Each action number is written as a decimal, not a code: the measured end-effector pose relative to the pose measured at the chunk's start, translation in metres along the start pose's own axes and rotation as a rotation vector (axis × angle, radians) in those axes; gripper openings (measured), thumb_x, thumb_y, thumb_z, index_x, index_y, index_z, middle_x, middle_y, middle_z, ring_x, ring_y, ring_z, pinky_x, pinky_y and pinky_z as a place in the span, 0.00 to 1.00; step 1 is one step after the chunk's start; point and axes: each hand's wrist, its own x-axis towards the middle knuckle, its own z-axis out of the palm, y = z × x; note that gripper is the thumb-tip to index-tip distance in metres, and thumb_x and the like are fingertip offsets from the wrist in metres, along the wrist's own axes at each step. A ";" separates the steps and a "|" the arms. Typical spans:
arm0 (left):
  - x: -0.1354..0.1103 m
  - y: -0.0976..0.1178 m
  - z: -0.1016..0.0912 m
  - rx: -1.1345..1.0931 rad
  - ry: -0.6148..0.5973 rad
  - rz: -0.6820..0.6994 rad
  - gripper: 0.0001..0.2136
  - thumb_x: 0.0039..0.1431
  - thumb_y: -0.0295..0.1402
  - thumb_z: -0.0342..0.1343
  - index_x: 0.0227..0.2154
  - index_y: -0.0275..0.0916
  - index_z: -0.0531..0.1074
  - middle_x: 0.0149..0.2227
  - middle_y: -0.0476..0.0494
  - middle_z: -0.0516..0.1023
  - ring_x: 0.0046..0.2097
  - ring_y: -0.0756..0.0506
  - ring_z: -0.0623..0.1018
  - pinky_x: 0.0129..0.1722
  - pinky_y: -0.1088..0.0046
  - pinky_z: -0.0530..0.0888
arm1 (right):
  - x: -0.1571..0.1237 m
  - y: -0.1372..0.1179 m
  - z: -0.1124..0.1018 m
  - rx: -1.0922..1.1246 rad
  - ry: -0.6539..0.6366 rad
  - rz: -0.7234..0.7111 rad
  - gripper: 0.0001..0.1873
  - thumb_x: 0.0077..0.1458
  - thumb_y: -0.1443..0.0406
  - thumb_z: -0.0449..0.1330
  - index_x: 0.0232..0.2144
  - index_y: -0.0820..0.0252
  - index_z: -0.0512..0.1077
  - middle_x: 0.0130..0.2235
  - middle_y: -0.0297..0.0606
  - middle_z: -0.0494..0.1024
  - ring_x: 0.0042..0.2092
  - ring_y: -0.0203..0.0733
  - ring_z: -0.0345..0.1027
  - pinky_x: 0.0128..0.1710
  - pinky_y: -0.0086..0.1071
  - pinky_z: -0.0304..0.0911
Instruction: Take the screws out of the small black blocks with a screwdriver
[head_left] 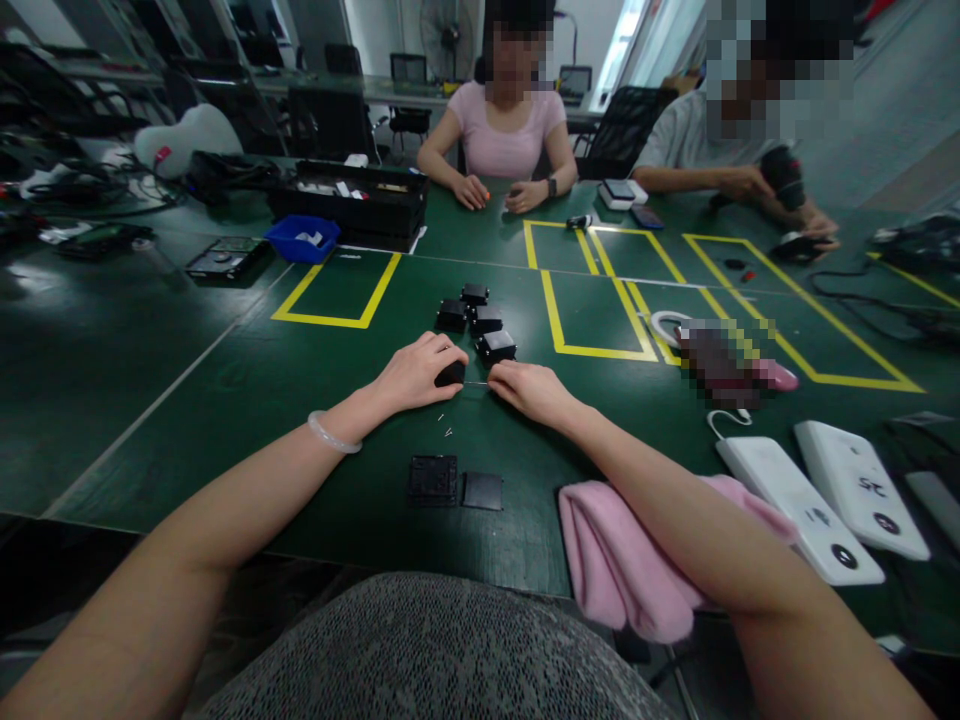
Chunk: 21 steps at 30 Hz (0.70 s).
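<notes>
My left hand (421, 374) is closed around a small black plastic box (451, 374), holding it against the table. Toward its right side points the thin metal shaft of a screwdriver (475, 383), whose handle is hidden inside my closed right hand (529, 390). Just beyond my hands several similar black boxes (486, 319) lie in a cluster. A few tiny screws (448, 432) are scattered on the green table nearer to me. Closer still, an open black casing half (433, 480) lies beside a flat black cover (482, 491).
A pink cloth (630, 560) lies under my right forearm, beside white power banks (806, 515). At the back left stand a blue tray (302, 238) and a black crate (349, 205). Yellow tape (604, 354) marks the table. Two people sit opposite, one holding a power drill (784, 180).
</notes>
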 end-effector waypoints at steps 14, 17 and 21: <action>0.000 -0.001 0.001 0.003 0.000 0.005 0.13 0.61 0.35 0.60 0.49 0.42 0.72 0.48 0.41 0.75 0.51 0.39 0.73 0.43 0.64 0.75 | 0.002 -0.006 0.001 -0.003 0.010 0.015 0.13 0.70 0.63 0.50 0.44 0.60 0.74 0.47 0.43 0.79 0.44 0.43 0.73 0.35 0.31 0.56; 0.000 -0.001 0.000 0.008 -0.004 0.005 0.13 0.62 0.34 0.60 0.49 0.41 0.72 0.48 0.40 0.75 0.51 0.39 0.73 0.43 0.64 0.75 | 0.002 -0.007 0.001 -0.005 0.015 0.019 0.13 0.70 0.63 0.50 0.45 0.60 0.74 0.48 0.44 0.79 0.44 0.44 0.73 0.35 0.31 0.56; 0.000 -0.001 0.000 0.005 -0.012 0.003 0.14 0.62 0.34 0.60 0.49 0.41 0.72 0.48 0.40 0.75 0.51 0.38 0.72 0.43 0.64 0.75 | 0.001 -0.005 -0.001 -0.024 0.002 0.018 0.13 0.70 0.64 0.50 0.44 0.61 0.75 0.47 0.45 0.79 0.43 0.44 0.73 0.35 0.31 0.56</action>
